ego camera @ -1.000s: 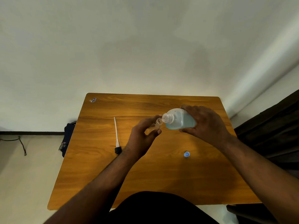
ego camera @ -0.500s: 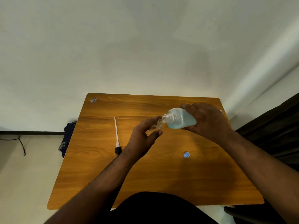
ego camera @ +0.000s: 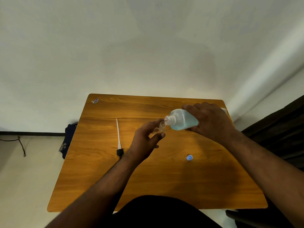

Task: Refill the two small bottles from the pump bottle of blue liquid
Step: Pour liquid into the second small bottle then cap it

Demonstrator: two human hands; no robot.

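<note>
On the wooden tabletop (ego camera: 164, 186), the removed white-tubed pump head with black collar (ego camera: 118, 139) lies left of centre, tube pointing toward the far edge. Just right of it the left hand (ego camera: 144, 142) holds a small clear bottle (ego camera: 161, 126); the tilted clear pump bottle of blue liquid (ego camera: 182, 120), in the right hand's (ego camera: 212, 122) grip, has its mouth touching that bottle's mouth. A small blue cap (ego camera: 189, 157) lies nearer the person, below the right hand. A small wrapper (ego camera: 95, 101) sits at the far left corner.
</note>
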